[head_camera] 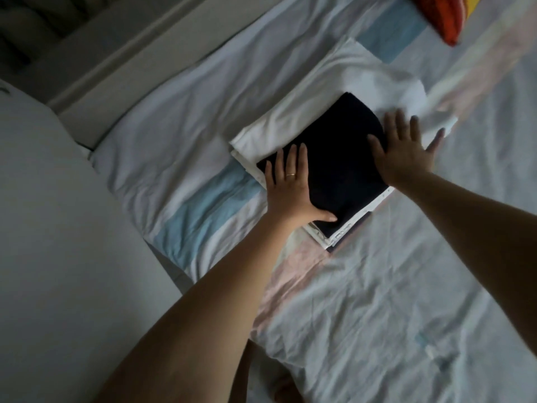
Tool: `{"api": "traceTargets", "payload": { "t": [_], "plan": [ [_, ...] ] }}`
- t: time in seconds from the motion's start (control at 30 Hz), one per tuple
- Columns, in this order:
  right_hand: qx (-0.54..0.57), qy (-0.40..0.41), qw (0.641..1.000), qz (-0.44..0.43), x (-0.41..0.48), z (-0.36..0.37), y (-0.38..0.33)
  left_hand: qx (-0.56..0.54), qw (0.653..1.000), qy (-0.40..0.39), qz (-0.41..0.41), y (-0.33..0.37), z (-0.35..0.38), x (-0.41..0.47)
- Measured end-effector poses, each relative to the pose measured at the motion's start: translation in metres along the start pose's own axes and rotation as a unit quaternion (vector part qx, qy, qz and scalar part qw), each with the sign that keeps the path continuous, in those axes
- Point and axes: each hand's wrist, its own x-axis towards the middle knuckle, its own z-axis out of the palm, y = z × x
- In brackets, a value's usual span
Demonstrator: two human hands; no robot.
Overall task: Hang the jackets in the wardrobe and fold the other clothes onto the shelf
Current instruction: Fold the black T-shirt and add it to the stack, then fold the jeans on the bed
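Note:
A folded dark navy garment (343, 170) lies on top of a folded white garment (334, 82) in the middle of the bed. My left hand (290, 187) rests flat on the dark garment's left edge, fingers straight, with a ring on one finger. On the garment's right edge my right hand (404, 149) presses down with its fingers spread, reaching onto the white cloth. Neither hand grips anything. No wardrobe, shelf or jacket shows in this view.
The bed's pale sheet (377, 301) has blue and pink stripes and is wrinkled. A red and yellow cushion (441, 16) lies at the far right corner. A white bed frame or wall (58, 228) runs along the left, with a white ledge (116, 62) beyond.

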Motion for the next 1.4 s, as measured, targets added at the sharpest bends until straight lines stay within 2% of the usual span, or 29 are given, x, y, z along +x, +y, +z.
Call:
{"api": "traceTargets", "payload": {
  "t": [0.03, 0.1, 0.13, 0.17, 0.23, 0.27, 0.3, 0.37, 0.47, 0.53, 0.6, 0.67, 0.73, 0.83, 0.9, 0.93, 1.0, 1.07, 1.13, 1.23, 1.33, 1.4],
  "plan": [
    [-0.01, 0.06, 0.996, -0.059, -0.01, 0.002, -0.001, 0.001, 1.0, -0.006, -0.006, 0.0, 0.0, 0.001],
    [-0.015, 0.085, 0.972, -0.217, -0.036, 0.015, -0.001, 0.006, 1.0, -0.006, -0.01, 0.0, 0.001, 0.003],
    [-0.013, 0.09, 0.964, -0.249, -0.049, 0.027, 0.005, 0.009, 1.0, -0.005, -0.01, 0.001, 0.001, 0.004],
    [0.02, 0.075, 0.973, -0.218, -0.06, 0.036, 0.014, 0.012, 1.0, -0.008, -0.011, 0.001, 0.0, 0.005],
    [0.138, 0.006, 0.99, -0.012, -0.075, 0.05, 0.037, 0.015, 1.0, -0.019, -0.01, 0.003, 0.001, 0.005],
    [0.162, -0.032, 0.984, 0.061, -0.081, 0.056, 0.047, 0.017, 1.0, -0.022, -0.01, 0.004, 0.001, 0.005],
    [0.138, -0.067, 0.984, 0.087, -0.09, 0.061, 0.054, 0.018, 0.999, -0.027, -0.013, 0.003, 0.0, 0.005],
    [0.057, -0.101, 0.993, 0.038, -0.112, 0.069, 0.065, 0.018, 0.999, -0.026, -0.023, 0.004, -0.005, 0.003],
    [0.075, -0.072, 0.993, -0.048, -0.159, 0.083, 0.079, 0.002, 1.0, 0.031, -0.003, 0.007, -0.006, -0.02],
    [0.101, -0.055, 0.992, -0.057, -0.193, 0.094, 0.094, -0.024, 0.996, 0.085, 0.032, 0.014, 0.001, -0.051],
    [0.129, -0.03, 0.991, -0.031, -0.235, 0.104, 0.114, -0.022, 0.991, 0.087, 0.103, 0.03, 0.021, -0.092],
    [0.151, -0.027, 0.988, -0.009, -0.28, 0.114, 0.143, 0.015, 0.986, 0.034, 0.164, 0.057, 0.05, -0.129],
    [0.142, -0.034, 0.989, 0.038, -0.328, 0.12, 0.189, 0.047, 0.975, -0.069, 0.207, 0.104, 0.09, -0.153],
    [0.143, -0.054, 0.978, 0.144, -0.388, 0.126, 0.252, 0.113, 0.936, -0.218, 0.253, 0.178, 0.146, -0.177],
    [0.137, -0.044, 0.953, 0.265, -0.446, 0.122, 0.307, 0.157, 0.894, -0.304, 0.289, 0.253, 0.191, -0.206],
    [0.146, -0.055, 0.937, 0.311, -0.458, 0.123, 0.319, 0.17, 0.883, -0.328, 0.288, 0.272, 0.204, -0.212],
    [0.182, -0.069, 0.876, 0.442, -0.512, 0.129, 0.359, 0.199, 0.851, -0.371, 0.313, 0.333, 0.238, -0.241],
    [0.252, -0.062, 0.809, 0.528, -0.56, 0.137, 0.389, 0.234, 0.842, -0.368, 0.317, 0.373, 0.264, -0.265],
    [0.27, -0.076, 0.768, 0.576, -0.607, 0.15, 0.413, 0.269, 0.846, -0.348, 0.301, 0.398, 0.283, -0.281],
    [0.268, 0.016, 0.784, 0.559, -0.635, 0.159, 0.431, 0.289, 0.852, -0.347, 0.263, 0.396, 0.29, -0.288],
    [0.262, 0.162, 0.742, 0.595, -0.621, 0.151, 0.463, 0.322, 0.843, -0.352, 0.248, 0.405, 0.3, -0.289],
    [0.193, 0.24, 0.753, 0.581, -0.6, 0.14, 0.496, 0.337, 0.841, -0.355, 0.231, 0.41, 0.3, -0.292]
  ]
}}
